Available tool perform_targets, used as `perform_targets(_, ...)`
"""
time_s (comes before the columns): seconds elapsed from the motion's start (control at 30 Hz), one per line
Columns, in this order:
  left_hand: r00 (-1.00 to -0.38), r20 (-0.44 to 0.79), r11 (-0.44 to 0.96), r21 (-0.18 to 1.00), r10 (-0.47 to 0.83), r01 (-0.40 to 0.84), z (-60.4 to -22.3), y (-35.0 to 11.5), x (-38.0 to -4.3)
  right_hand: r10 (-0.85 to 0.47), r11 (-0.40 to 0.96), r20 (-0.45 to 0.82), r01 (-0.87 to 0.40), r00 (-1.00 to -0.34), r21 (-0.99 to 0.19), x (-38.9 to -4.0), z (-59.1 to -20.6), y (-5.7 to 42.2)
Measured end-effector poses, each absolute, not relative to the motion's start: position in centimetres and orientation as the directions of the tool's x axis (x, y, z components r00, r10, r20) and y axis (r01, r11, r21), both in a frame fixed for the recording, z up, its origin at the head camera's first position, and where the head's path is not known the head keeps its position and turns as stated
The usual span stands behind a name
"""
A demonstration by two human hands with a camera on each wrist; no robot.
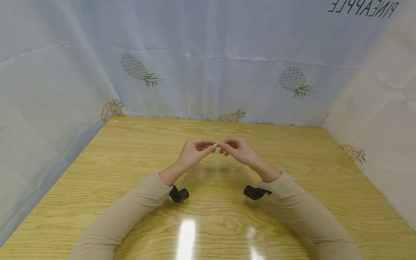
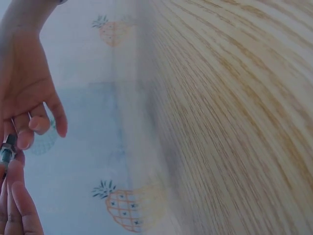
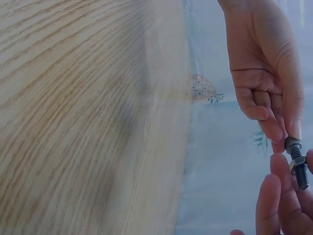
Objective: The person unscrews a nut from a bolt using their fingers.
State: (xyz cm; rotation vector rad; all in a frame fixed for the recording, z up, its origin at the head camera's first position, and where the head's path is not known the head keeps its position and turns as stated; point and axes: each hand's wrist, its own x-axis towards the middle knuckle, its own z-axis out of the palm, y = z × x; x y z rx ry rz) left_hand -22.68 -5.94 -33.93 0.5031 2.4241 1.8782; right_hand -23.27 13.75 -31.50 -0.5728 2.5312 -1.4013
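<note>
Holding a small silver-grey threaded metal bolt (image 3: 302,180) in midair over the yellow wood-grained bench (image 1: 216,206), well apart from its surface, close to the middle of the head view. Pinching the bolt's rounded metal head, at its 9 o'clock end, with the fingers of the bare left hand (image 1: 192,153). Gripping from the 3 o'clock side with the fingers of the bare right hand (image 1: 241,150), closed about a shiny metal nut (image 3: 298,164) set around the shank partway along, with bare thread showing beyond. Lying nearly level in the head view, partly hidden by fingertips; seen close to 9 o'clock in the left wrist view and near 4 o'clock in the right wrist view.

Reaching in from 7 and 5 o'clock in 2 long beige fabric sleeves (image 1: 139,202). Jutting from below the cuffs, at 7 and 5 o'clock from the bolt, 2 black curved pieces (image 1: 254,192). Backed at 12 o'clock by a pale blue-white hanging sheet (image 1: 208,83), printed with a grey-green pineapple (image 1: 292,79) near 2 o'clock and a yellow-orange pineapple (image 1: 229,117) near 1 o'clock.
</note>
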Motion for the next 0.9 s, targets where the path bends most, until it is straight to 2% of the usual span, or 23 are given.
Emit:
perform_targets(0.27, -0.947, 0.171, 0.199, 0.953, 0.270, 0.229, -34.07, -5.90, -22.79, -0.403, 0.475, 0.068, -0.272, -0.913, -0.837, -23.19, -31.59, 13.63)
perform_targets(0.9, -0.944, 0.180, 0.197, 0.951, 0.278, 0.240, -34.11, -5.91, -22.86, -0.399, 0.456, 0.062, -0.257, -0.915, -0.852, -23.24, -31.77, 13.75)
